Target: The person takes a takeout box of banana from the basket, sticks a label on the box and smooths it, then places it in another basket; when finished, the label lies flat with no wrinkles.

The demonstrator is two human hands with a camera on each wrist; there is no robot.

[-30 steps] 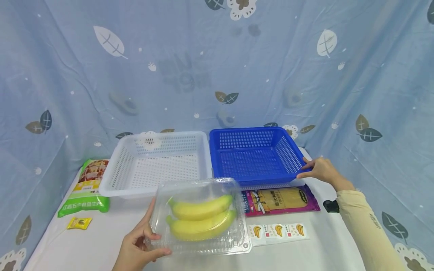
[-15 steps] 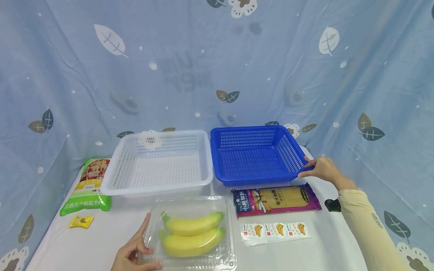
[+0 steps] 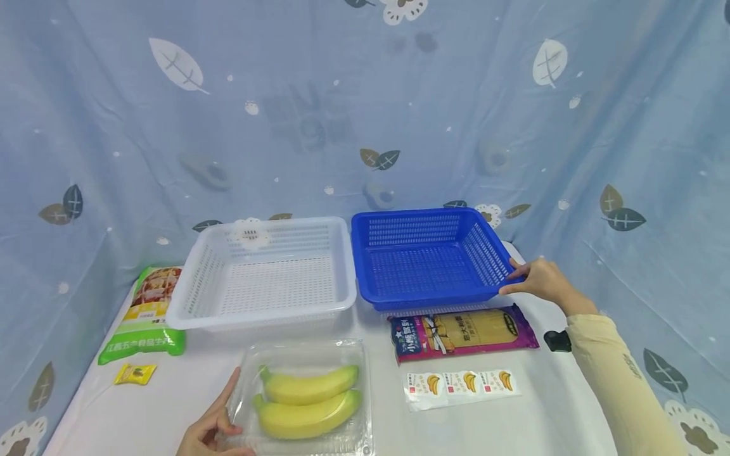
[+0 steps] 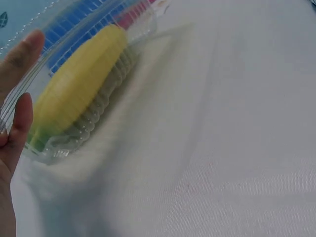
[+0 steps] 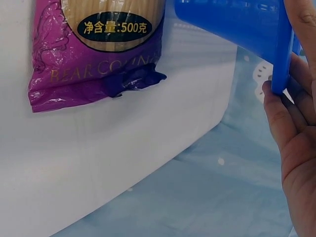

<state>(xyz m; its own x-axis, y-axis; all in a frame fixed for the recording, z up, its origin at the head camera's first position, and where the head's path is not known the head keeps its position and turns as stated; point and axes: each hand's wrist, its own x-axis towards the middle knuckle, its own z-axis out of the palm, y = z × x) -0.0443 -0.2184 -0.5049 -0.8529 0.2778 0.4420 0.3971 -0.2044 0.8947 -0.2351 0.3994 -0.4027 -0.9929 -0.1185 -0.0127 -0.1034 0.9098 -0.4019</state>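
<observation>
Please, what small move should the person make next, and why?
Probably the right hand should release the blue rectangular plastic basket and steady the right side of the clear rectangular plastic container with two yellow bananas: the left hand grips only its left side, while the right pinches the basket's rim.

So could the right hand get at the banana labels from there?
Probably, once the right hand lets go of the blue basket: the labels lie uncovered, and the noodles between look low enough to pass over.
</observation>
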